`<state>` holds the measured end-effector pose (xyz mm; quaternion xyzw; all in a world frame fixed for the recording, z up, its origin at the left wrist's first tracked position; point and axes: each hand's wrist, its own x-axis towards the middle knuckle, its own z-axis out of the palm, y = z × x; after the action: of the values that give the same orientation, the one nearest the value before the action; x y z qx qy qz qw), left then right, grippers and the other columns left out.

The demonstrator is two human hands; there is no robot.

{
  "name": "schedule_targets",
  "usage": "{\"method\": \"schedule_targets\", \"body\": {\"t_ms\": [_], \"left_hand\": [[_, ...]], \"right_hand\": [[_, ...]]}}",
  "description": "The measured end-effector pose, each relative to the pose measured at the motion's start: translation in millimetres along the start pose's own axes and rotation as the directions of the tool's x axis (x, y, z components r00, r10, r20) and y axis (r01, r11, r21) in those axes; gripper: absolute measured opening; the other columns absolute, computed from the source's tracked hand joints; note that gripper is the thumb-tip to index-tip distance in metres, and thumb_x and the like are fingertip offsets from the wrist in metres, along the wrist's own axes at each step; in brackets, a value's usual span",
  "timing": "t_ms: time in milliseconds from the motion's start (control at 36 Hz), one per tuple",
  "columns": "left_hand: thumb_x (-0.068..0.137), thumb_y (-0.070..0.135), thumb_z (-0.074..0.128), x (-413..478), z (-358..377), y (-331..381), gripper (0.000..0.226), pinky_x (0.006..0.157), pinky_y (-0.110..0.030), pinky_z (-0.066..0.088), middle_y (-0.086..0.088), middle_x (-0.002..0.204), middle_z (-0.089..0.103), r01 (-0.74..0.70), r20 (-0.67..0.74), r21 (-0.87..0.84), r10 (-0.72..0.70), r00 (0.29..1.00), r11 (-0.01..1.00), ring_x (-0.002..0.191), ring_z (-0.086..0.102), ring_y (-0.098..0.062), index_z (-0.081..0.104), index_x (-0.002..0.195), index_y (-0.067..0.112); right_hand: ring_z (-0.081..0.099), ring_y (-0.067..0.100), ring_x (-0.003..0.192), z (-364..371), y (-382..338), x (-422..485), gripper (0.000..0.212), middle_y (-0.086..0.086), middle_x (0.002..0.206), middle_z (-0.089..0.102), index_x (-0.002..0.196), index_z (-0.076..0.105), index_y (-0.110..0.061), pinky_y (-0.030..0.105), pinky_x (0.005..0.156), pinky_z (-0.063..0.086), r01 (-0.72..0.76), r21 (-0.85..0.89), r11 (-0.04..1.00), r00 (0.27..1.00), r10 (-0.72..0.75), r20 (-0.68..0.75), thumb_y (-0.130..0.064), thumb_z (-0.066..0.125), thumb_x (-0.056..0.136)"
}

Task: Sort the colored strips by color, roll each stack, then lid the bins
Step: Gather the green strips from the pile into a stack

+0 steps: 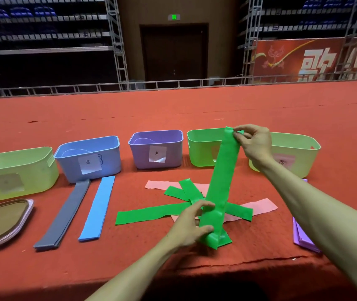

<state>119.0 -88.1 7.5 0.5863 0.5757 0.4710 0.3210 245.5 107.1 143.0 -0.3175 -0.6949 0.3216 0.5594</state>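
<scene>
I log: left hand (191, 224) grips near end of green strip (223, 170), right hand (255, 144) pinches far end; strip stretched between them, green bin (201, 153) just behind right hand

Green strip (222, 181); blue strip (97, 208); red tablecloth (130, 257).

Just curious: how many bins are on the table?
5, in a row: left pale bin, blue bin, purple bin, green bin, right pale bin. None seems hidden.
</scene>
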Motion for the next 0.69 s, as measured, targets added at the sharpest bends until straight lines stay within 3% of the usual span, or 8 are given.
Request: {"method": "schedule_targets", "body": {"t_ms": [83, 167, 361, 528, 611, 694], "left_hand": [[0.077, -0.008, 0.067, -2.2, 0.6, -1.8, 0.054, 0.088, -0.026, 0.054, 0.0, 0.12, 0.059, 0.017, -0.001, 0.007, -0.017, 1.0, 1.0, 0.104, 0.065, -0.016, 0.054, 0.11, 0.033], [0.078, -0.007, 0.067, -4.4, 1.6, -3.7, 0.052, 0.087, -0.024, 0.054, 0.001, 0.12, 0.059, 0.028, 0.012, 0.035, -0.029, 1.0, 0.999, 0.103, 0.064, -0.013, 0.054, 0.113, 0.029], [0.078, -0.006, 0.067, -3.7, 3.9, -9.6, 0.053, 0.085, -0.021, 0.054, 0.002, 0.119, 0.058, 0.042, 0.012, 0.049, -0.043, 0.999, 0.998, 0.101, 0.066, -0.01, 0.053, 0.11, 0.034], [0.079, -0.005, 0.067, -1.9, 2.5, -10.7, 0.051, 0.085, -0.021, 0.054, 0.002, 0.122, 0.057, 0.047, 0.019, 0.059, -0.048, 0.999, 0.997, 0.104, 0.065, -0.01, 0.053, 0.115, 0.028], [0.079, -0.003, 0.068, -2.7, 2.2, -10.8, 0.051, 0.087, -0.022, 0.054, 0.003, 0.124, 0.057, 0.043, 0.019, 0.076, -0.044, 0.999, 0.996, 0.106, 0.063, -0.008, 0.053, 0.115, 0.031], [0.079, 0.001, 0.07, -2.5, 2.0, -13.6, 0.054, 0.092, -0.029, 0.054, 0.005, 0.126, 0.056, 0.036, 0.013, 0.107, -0.037, 0.999, 0.994, 0.109, 0.062, -0.008, 0.052, 0.111, 0.04]], "right_hand": [[0.067, 0.015, 0.081, 2.0, 5.4, -2.6, 0.014, 0.007, 0.087, 0.071, 0.086, 0.072, -0.014, 0.027, 0.077, 0.055, -0.062, 0.021, 0.998, 0.998, 0.062, -0.01, -0.001, 0.069, 0.082], [0.065, 0.018, 0.082, 2.4, 8.7, -6.7, 0.012, 0.006, 0.083, 0.069, 0.084, 0.071, -0.016, 0.029, 0.076, 0.054, -0.103, 0.002, 0.995, 0.995, 0.103, 0.011, -0.005, 0.071, 0.081], [0.06, 0.01, 0.082, 2.4, 11.1, -21.6, 0.026, 0.008, 0.095, 0.067, 0.1, 0.07, -0.002, 0.005, 0.062, 0.047, -0.185, 0.047, 0.982, 0.979, 0.18, 0.096, 0.003, 0.075, 0.075], [0.062, 0.019, 0.094, 1.4, 16.7, -24.7, 0.026, 0.008, 0.095, 0.068, 0.09, 0.07, -0.013, 0.022, 0.081, 0.052, -0.249, 0.152, 0.957, 0.967, 0.235, 0.103, 0.006, 0.075, 0.072], [0.059, 0.018, 0.086, -0.1, 17.1, -25.2, 0.026, 0.012, 0.093, 0.065, 0.09, 0.069, -0.01, 0.016, 0.07, 0.052, -0.287, 0.208, 0.935, 0.958, 0.273, 0.093, 0.009, 0.073, 0.073], [0.06, 0.021, 0.077, 0.2, 16.1, -26.0, 0.025, 0.011, 0.085, 0.064, 0.082, 0.067, -0.01, 0.02, 0.064, 0.054, -0.329, 0.284, 0.901, 0.944, 0.32, 0.079, 0.013, 0.07, 0.074]]}}
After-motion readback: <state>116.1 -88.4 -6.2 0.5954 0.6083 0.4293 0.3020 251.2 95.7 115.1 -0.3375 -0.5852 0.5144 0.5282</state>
